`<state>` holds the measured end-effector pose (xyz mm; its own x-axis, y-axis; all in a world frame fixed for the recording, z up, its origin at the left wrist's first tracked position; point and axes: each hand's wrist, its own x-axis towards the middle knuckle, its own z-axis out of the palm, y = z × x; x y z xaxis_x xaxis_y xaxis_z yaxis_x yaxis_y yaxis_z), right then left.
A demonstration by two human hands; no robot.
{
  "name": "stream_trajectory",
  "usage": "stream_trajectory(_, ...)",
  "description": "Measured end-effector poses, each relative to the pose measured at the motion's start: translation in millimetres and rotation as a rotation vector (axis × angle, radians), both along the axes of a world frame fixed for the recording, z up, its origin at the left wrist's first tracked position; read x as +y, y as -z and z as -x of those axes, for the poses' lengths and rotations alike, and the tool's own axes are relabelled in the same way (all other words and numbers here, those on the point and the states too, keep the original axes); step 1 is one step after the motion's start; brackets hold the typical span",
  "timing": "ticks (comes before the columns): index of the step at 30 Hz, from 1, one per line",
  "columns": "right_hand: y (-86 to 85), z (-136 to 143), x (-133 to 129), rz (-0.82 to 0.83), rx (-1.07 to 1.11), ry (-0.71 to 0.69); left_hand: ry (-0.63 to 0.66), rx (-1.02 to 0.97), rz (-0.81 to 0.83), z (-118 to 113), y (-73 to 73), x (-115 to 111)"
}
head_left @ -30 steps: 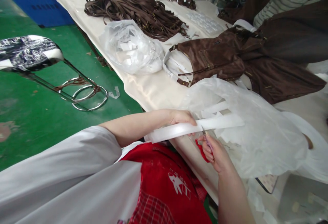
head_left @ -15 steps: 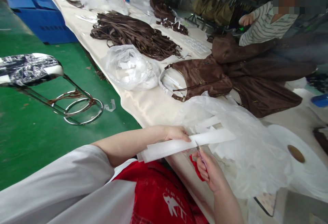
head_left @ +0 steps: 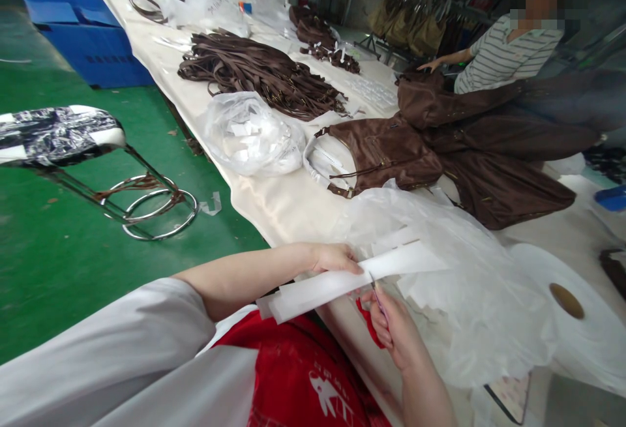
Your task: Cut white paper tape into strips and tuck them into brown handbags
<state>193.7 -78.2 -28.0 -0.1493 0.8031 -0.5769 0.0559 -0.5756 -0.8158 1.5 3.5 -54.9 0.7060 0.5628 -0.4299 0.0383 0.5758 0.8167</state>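
Note:
My left hand [head_left: 338, 259] is closed on a stack of long white strips [head_left: 313, 291], which stretches from my lap side out over the table edge. In my right hand [head_left: 395, 324] is a pair of scissors with red handles [head_left: 366, 323]. Their blades meet the strips just right of my left fingertips; how deep they cut cannot be made out. Beyond the strips lies a heap of thin white sheeting [head_left: 469, 283]. A large white roll [head_left: 591, 323] with a brown core stands at the right.
A clear bag of white scraps [head_left: 252, 137], a pile of brown straps [head_left: 259, 72] and brown bags [head_left: 391, 153] lie along the table [head_left: 264, 202]. A co-worker [head_left: 508, 49] stands across it. A stool [head_left: 59, 133] and blue boxes [head_left: 92, 49] are at the left.
The strips' near end has dropped slightly, and the scissors have shifted a little left along them. Across the table, the co-worker's hand has come down onto the brown bags.

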Motion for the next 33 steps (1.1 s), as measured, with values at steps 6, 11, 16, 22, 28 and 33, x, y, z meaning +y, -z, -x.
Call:
stream_trajectory(6, 2.2, 1.0, 3.2, 0.024, 0.028, 0.016, 0.004, 0.047, -0.051, 0.0, -1.9, 0.4)
stream_trajectory(11, 6.2, -0.8, 1.7, 0.033, 0.024, 0.044, -0.007, 0.102, -0.073, -1.6, -1.6, 1.1)
stream_trajectory(16, 9.8, -2.5, 1.2, 0.033, 0.028, 0.038, -0.020, 0.139, -0.109, -0.8, -2.0, 1.5)
stream_trajectory(22, 14.7, -4.9, 2.7, 0.024, 0.015, 0.021, 0.007, 0.139, -0.143, 0.1, 1.1, 1.7)
stream_trajectory(28, 10.0, 0.0, 5.1, 0.028, 0.015, 0.031, 0.042, 0.108, -0.171, 1.7, 2.7, 3.4)
stream_trajectory(33, 6.1, 7.5, 10.2, 0.005, -0.035, 0.040, 0.061, 0.089, -0.198, 3.7, 3.6, 5.1)
